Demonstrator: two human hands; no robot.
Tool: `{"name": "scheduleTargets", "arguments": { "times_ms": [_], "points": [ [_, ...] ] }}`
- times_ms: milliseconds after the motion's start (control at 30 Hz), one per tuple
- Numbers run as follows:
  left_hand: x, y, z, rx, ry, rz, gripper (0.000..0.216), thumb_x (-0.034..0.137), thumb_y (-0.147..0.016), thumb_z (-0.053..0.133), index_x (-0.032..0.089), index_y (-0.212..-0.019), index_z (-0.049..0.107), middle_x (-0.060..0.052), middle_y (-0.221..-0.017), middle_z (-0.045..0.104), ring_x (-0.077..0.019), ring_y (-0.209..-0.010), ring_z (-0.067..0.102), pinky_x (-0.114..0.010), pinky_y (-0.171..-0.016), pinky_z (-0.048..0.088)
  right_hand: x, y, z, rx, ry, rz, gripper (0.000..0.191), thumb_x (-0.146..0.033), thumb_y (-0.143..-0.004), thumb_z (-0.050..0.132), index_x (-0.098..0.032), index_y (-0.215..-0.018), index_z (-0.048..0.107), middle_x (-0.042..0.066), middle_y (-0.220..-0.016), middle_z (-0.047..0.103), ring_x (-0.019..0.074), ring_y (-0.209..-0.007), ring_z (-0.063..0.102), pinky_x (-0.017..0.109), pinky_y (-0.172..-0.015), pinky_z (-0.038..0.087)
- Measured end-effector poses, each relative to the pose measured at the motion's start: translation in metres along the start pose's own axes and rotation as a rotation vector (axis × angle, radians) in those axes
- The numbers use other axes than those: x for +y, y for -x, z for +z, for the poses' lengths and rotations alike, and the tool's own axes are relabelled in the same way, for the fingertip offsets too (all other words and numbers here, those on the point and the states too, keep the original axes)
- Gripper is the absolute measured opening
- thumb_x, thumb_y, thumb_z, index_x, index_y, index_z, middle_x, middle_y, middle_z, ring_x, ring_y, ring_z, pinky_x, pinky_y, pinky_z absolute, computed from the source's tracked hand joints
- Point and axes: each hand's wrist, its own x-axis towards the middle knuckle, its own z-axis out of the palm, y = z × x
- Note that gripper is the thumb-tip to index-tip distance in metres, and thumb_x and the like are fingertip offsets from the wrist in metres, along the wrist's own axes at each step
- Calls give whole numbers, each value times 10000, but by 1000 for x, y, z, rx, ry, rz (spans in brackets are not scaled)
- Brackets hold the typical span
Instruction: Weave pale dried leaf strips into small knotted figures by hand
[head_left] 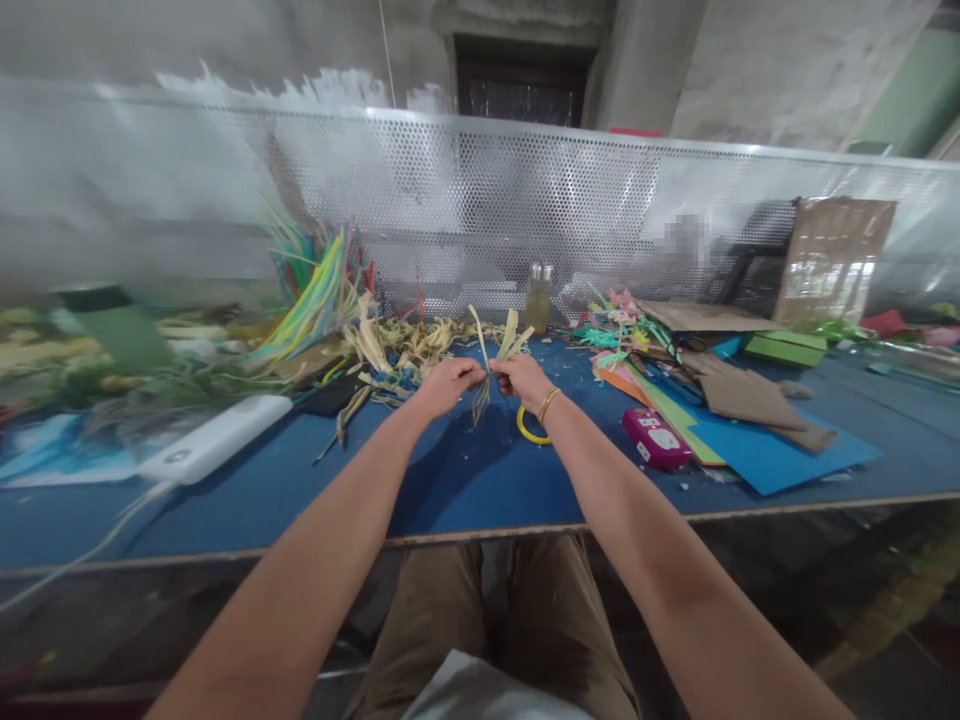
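Observation:
Both my hands meet above the middle of the blue table point(450, 480). My left hand point(448, 384) and my right hand point(523, 378) are closed in a pinch on a small bundle of pale yellow dried leaf strips point(496, 352). The strips fan upward above my fingers and hang down below them. A gold bracelet circles my right wrist. A yellow ring point(529, 430) lies on the table just under my right wrist.
A heap of dried strips point(405, 350) and coloured straws point(315, 285) lies at the back left. A white power bank point(217, 437) with a cable sits left. Right: a pink box point(655, 438), coloured paper sheets point(765, 450), cardboard point(832, 260). A small bottle point(538, 295) stands before the perforated metal screen point(525, 190).

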Motion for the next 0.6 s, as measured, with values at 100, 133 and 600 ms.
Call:
{"name": "scheduleTargets", "arguments": {
  "times_ms": [100, 133, 600],
  "points": [
    [1, 1, 2, 5, 52, -37, 295, 410, -808, 487, 187, -644, 591, 4, -594, 567, -137, -603, 498, -247, -596, 360, 1, -1, -2, -5, 13, 2, 330, -350, -577, 765, -167, -618, 493, -55, -490, 469, 56, -435, 402, 186, -408, 344],
    [1, 1, 3, 9, 97, -64, 315, 430, -814, 477, 186, -665, 608, 0, -600, 574, -139, -606, 503, -246, -587, 361, 1, -2, -2, -10, 20, 0, 331, -356, -577, 767, -166, -617, 498, -57, -486, 465, 54, -429, 398, 183, -402, 338],
    [-6, 0, 6, 110, 653, -380, 301, 433, -614, 739, 168, -703, 629, 35, -561, 473, -63, -455, 362, -216, -438, 228, 0, -1, -4, -145, 104, -74, 292, -399, -645, 730, -172, -805, 639, -6, -693, 629, 47, -434, 411, 193, -402, 276]
  ]
}}
